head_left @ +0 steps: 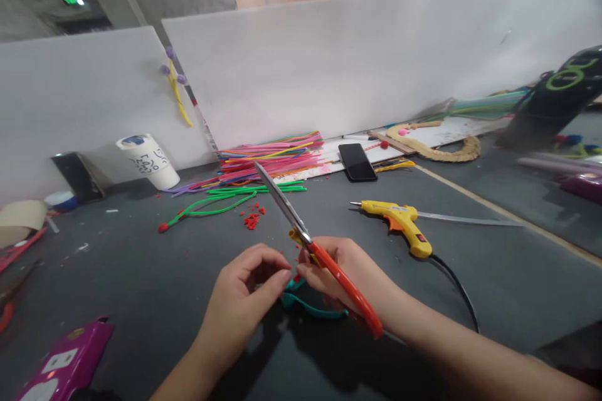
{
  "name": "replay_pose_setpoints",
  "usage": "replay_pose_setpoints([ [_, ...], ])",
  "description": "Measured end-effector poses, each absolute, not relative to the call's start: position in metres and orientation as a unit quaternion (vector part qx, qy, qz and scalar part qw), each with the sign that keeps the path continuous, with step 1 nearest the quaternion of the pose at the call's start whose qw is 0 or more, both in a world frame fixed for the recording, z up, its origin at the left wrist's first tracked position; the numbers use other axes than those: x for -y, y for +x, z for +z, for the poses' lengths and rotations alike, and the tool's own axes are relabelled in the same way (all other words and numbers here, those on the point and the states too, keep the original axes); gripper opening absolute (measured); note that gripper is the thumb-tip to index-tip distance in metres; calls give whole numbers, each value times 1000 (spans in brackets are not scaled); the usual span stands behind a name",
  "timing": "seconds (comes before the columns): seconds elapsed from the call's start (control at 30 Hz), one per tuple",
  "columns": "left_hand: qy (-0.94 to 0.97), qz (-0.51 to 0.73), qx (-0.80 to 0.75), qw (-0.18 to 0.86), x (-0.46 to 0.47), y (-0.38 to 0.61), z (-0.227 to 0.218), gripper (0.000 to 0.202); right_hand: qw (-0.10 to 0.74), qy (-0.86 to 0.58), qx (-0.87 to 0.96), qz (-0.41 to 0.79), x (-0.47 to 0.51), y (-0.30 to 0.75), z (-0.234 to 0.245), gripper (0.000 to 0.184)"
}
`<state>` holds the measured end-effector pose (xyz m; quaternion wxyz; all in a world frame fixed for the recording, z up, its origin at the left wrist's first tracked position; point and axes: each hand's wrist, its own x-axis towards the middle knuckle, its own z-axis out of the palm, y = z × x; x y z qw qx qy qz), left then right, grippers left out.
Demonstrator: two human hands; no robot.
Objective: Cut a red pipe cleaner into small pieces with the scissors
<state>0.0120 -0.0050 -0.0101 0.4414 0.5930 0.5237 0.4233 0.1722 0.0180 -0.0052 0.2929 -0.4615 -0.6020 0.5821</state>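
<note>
My right hand (pixel 350 269) is closed around red-handled scissors (pixel 345 285), whose blades point up and away to the left. Its thumb and fingertips also meet at a small red bit (pixel 296 277). My left hand (pixel 247 294) is pinched beside it, at the end of a teal pipe cleaner (pixel 310 307) that loops below both hands. The fingers hide exactly how the red bit and the teal piece join. Just beyond the hands lie red clippings (pixel 252 220) and a green pipe cleaner stem (pixel 207 212) with a red tip.
A yellow glue gun (pixel 397 219) with a cord lies at right. Behind are bundled pipe cleaners (pixel 268 160), a black phone (pixel 357 161) and a white paper cup (pixel 149 161). A purple power strip (pixel 70 360) sits front left; a white partition (pixel 329 69) stands behind.
</note>
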Motion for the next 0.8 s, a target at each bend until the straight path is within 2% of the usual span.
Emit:
replay_pose_setpoints([
  [0.1,681,389,-523,333,7,15,-9,8,297,-463,611,570,-18,171,-9,8],
  [0.23,718,350,-527,292,7,18,-9,13,294,-466,618,561,-18,171,-9,8],
  [0.37,702,346,-534,319,6,20,-8,10,296,-454,630,555,-19,170,-8,8],
  [0.5,624,375,-546,416,6,17,-11,7,310,-438,653,534,-19,173,-7,13],
  [0.63,518,465,-523,492,4,9,-15,10,314,-454,722,416,-19,180,-6,21],
  [0.8,445,569,-502,475,4,5,-14,7,237,-496,792,265,-15,185,-9,23],
])
